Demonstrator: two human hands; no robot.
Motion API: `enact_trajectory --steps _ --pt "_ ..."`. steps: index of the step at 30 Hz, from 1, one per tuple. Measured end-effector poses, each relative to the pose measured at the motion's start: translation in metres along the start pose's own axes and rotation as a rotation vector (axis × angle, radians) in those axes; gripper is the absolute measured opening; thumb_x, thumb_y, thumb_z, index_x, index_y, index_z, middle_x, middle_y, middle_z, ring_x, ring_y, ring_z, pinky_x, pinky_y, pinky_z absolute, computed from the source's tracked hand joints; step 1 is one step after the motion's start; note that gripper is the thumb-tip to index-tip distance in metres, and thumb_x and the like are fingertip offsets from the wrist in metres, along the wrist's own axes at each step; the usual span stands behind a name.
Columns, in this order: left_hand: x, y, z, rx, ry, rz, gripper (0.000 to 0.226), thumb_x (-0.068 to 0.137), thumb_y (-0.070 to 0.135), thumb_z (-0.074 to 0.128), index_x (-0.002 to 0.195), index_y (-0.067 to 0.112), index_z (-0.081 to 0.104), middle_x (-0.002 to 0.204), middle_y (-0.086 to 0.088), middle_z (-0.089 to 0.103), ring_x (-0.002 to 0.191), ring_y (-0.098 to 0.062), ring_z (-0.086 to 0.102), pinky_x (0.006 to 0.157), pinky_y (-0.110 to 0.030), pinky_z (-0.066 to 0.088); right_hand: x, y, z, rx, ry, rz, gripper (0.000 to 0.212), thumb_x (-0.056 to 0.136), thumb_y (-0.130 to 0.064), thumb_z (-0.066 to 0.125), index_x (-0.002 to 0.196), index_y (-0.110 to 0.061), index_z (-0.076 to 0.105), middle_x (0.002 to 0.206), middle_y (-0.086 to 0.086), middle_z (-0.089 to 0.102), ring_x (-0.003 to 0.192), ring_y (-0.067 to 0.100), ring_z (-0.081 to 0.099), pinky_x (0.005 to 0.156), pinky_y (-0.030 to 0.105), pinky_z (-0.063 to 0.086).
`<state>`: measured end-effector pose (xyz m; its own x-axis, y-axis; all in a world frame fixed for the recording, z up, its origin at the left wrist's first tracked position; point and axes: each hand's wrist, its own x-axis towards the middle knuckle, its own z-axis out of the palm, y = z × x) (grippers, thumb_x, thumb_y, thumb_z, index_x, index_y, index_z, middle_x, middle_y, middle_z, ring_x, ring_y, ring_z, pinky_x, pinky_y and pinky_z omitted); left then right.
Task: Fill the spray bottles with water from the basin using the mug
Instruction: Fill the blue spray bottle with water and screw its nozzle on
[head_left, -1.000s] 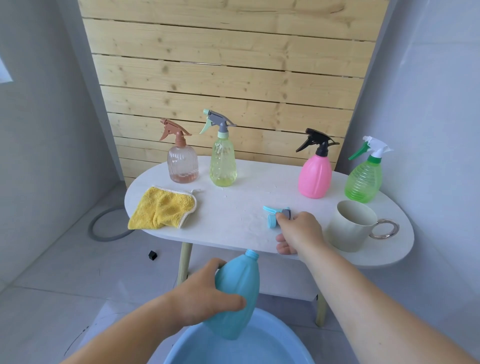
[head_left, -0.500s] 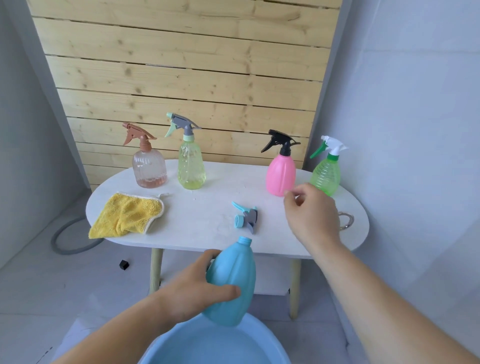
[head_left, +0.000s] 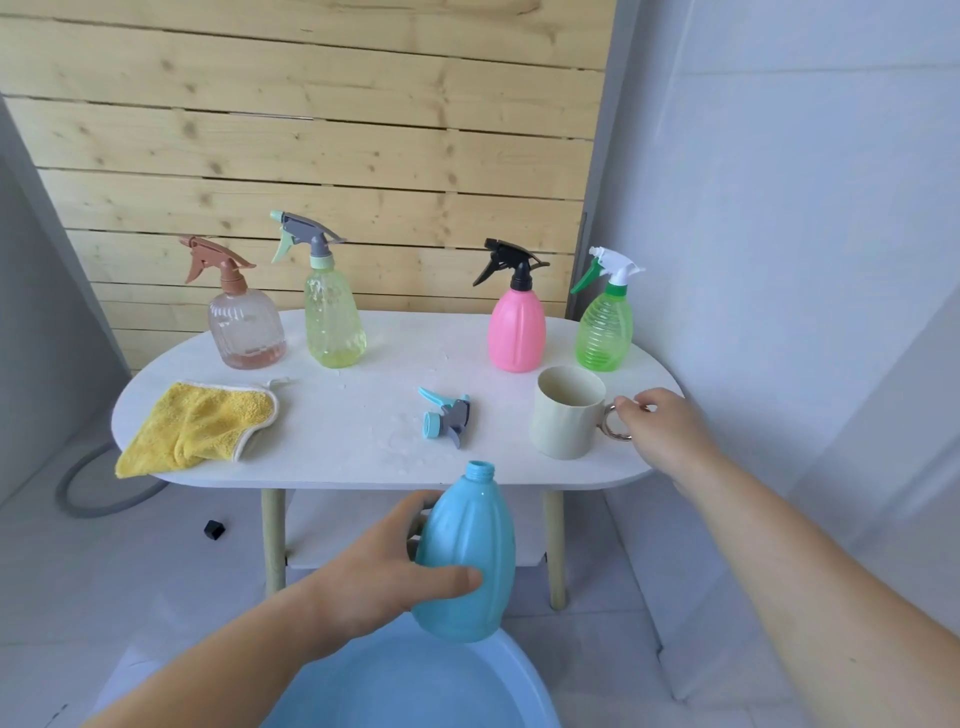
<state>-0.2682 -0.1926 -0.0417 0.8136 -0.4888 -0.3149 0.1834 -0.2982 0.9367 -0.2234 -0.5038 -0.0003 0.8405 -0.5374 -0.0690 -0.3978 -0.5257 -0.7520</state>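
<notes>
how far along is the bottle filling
Done: the spray head is off the blue bottle, lying on the table. In hand: the left hand holds that open bottle above the basin; the right hand pinches the mug, standing on the table, by its handle. Left: scooping, pouring, recapping. How full the four capped bottles are is unclear.

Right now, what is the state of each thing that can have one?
blue bottle: uncapped, upright, gripped by left hand.
blue spray head: unscrewed, lying on table.
mug: upright on table, right hand pinches its handle.
pink bottle: capped, upright.
green bottle: capped, upright.
yellow-green bottle: capped, upright.
brown-topped bottle: capped, upright.
yellow cloth: crumpled, overhanging table edge.
</notes>
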Motion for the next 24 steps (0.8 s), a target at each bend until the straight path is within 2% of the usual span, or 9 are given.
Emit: enact_trajectory --steps 2,3,5,8,12,14,18,22,24 --pt "0.000 -0.002 0.001 0.004 -0.002 0.004 0.079 0.063 0.034 0.090 0.134 0.037 0.055 0.125 -0.002 0.067 0.110 -0.016 0.072 0.087 -0.036 0.063 -0.003 0.004 0.002 0.024 -0.018 -0.002 0.031 0.096 -0.039 0.056 0.097 -0.008 0.061 0.105 0.018 0.067 0.095 0.037 0.066 0.077 0.036 0.050" --pt "-0.001 -0.002 0.000 0.010 -0.005 0.008 0.078 0.064 0.033 0.090 0.134 0.037 0.055 0.125 -0.002 0.067 0.109 -0.016 0.072 0.084 -0.033 0.062 -0.003 0.006 0.002 0.051 -0.037 0.002 0.032 0.097 -0.038 0.056 0.093 -0.007 0.060 0.098 0.017 0.068 0.091 0.038 0.068 0.082 0.042 0.055" --pt "-0.003 -0.004 -0.001 0.021 -0.010 0.010 0.076 0.066 0.032 0.089 0.134 0.038 0.055 0.126 -0.002 0.066 0.109 -0.015 0.072 0.083 -0.030 0.061 -0.010 0.003 0.000 0.191 -0.136 0.044 0.029 0.099 -0.035 0.057 0.088 -0.008 0.057 0.096 0.013 0.063 0.084 0.037 0.072 0.086 0.048 0.059" --pt "-0.009 -0.008 -0.005 0.049 -0.004 0.014 0.081 0.062 0.037 0.090 0.134 0.037 0.054 0.125 -0.001 0.067 0.110 -0.014 0.071 0.089 -0.035 0.062 -0.029 -0.006 -0.004 0.407 -0.304 0.099 0.023 0.101 -0.028 0.057 0.085 -0.010 0.057 0.099 0.015 0.059 0.086 0.038 0.073 0.081 0.041 0.061" --pt "-0.024 -0.013 -0.013 0.109 -0.012 0.020 0.078 0.064 0.036 0.089 0.134 0.035 0.054 0.126 0.001 0.067 0.110 -0.011 0.070 0.090 -0.031 0.061 -0.064 -0.013 -0.006 0.554 -0.366 0.052 0.025 0.098 -0.020 0.062 0.076 -0.008 0.060 0.077 0.013 0.059 0.084 0.031 0.061 0.086 0.040 0.059" --pt "-0.033 -0.020 -0.022 0.162 -0.024 -0.002 0.076 0.068 0.034 0.089 0.134 0.035 0.052 0.125 0.001 0.066 0.109 -0.010 0.070 0.091 -0.031 0.061 -0.082 -0.014 -0.002 0.600 -0.438 0.059 0.027 0.097 -0.018 0.062 0.073 -0.005 0.061 0.074 0.014 0.058 0.082 0.030 0.061 0.090 0.044 0.058" --pt "-0.052 -0.043 -0.044 0.255 -0.047 -0.103 0.066 0.080 0.021 0.090 0.132 0.033 0.051 0.123 -0.004 0.065 0.104 -0.013 0.072 0.092 -0.036 0.062 -0.114 -0.001 0.028 0.564 -0.535 0.091 0.031 0.097 -0.018 0.060 0.068 -0.006 0.059 0.080 0.017 0.056 0.076 0.027 0.062 0.090 0.045 0.059" --pt "-0.067 -0.078 -0.056 0.304 -0.033 -0.243 0.081 0.062 0.037 0.094 0.129 0.036 0.049 0.124 -0.003 0.064 0.105 -0.019 0.073 0.090 -0.041 0.063 -0.133 0.024 0.076 0.406 -0.555 0.081 0.037 0.098 -0.029 0.061 0.067 -0.008 0.061 0.079 0.014 0.064 0.075 0.022 0.064 0.084 0.036 0.061" --pt "-0.071 -0.094 -0.054 0.313 -0.014 -0.298 0.082 0.061 0.037 0.096 0.128 0.035 0.049 0.123 -0.003 0.063 0.105 -0.022 0.073 0.087 -0.043 0.064 -0.136 0.041 0.104 0.305 -0.549 0.067 0.039 0.096 -0.034 0.062 0.066 -0.010 0.062 0.075 0.009 0.066 0.072 0.019 0.063 0.083 0.033 0.060"
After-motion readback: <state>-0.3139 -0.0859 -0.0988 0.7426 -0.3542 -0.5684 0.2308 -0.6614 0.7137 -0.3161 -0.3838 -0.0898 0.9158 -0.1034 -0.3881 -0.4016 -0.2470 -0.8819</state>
